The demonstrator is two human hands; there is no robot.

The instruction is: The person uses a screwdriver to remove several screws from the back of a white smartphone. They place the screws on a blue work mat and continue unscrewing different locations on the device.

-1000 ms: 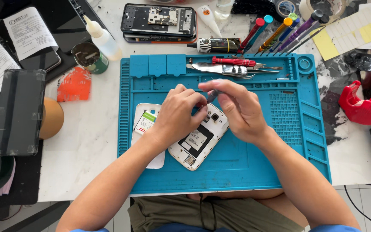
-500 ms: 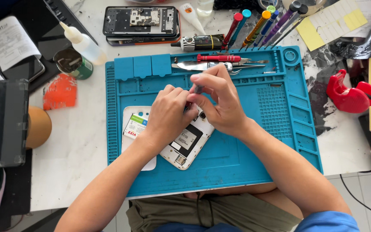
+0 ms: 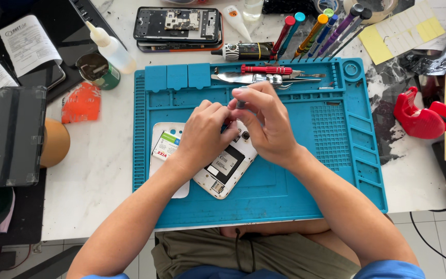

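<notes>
A white phone [image 3: 226,168] with its back cover off lies tilted on the blue repair mat [image 3: 305,191]. My left hand [image 3: 205,134] presses down on the phone's upper half. My right hand [image 3: 267,121] hovers over the phone's top corner, fingers pinched on a small grey-handled screwdriver [image 3: 241,102] that stands upright on the phone. A white back cover with a battery [image 3: 165,147] lies on the mat under my left wrist.
Tweezers and a red-handled tool [image 3: 267,70] rest in the mat's top tray. Coloured screwdrivers [image 3: 316,31], an opened dark phone [image 3: 177,26], a squeeze bottle [image 3: 112,49] and a round tin [image 3: 96,70] sit behind the mat. A red tape dispenser [image 3: 419,116] stands right.
Both hands have shifted slightly on the phone, and the right hand now holds the screwdriver more upright. The camera view has moved a little.
</notes>
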